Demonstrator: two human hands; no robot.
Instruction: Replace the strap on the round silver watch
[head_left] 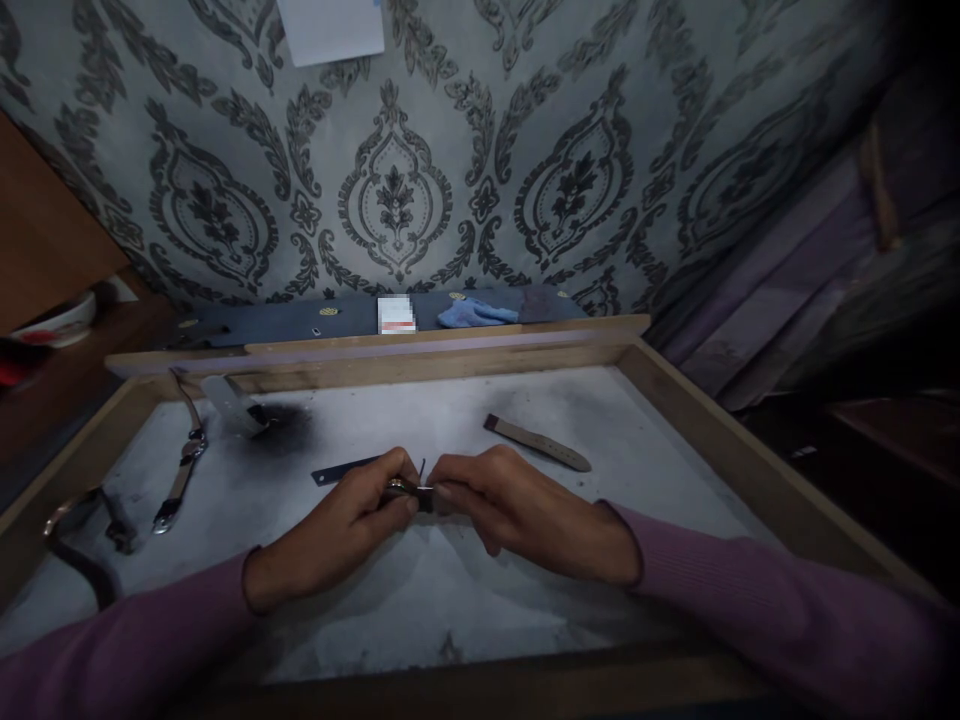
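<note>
In the middle of the shallow wooden tray point(450, 625), my left hand point(352, 515) is closed, pinching a wristwatch point(397, 487) by its case. Against it, my right hand point(495, 500) is closed with its fingertips on a dark watch strap point(425, 497) at the side of the case. Fingers cover much of the watch and the strap's far end. A thin dark sliver sticks up between the two hands; its kind is too small to tell. Partly behind my left hand lies a flat dark bar point(337, 472) with a hole at its end. A loose strap piece point(536, 443) lies beyond my right hand.
At the tray's left lie a watch with its strap point(185, 470), a curved dark strap point(86, 565) and a pale strap-like piece point(231, 405). Wooden rims border the tray. Behind it are a small white box point(396, 314) and a blue cloth point(478, 313), before a patterned wall.
</note>
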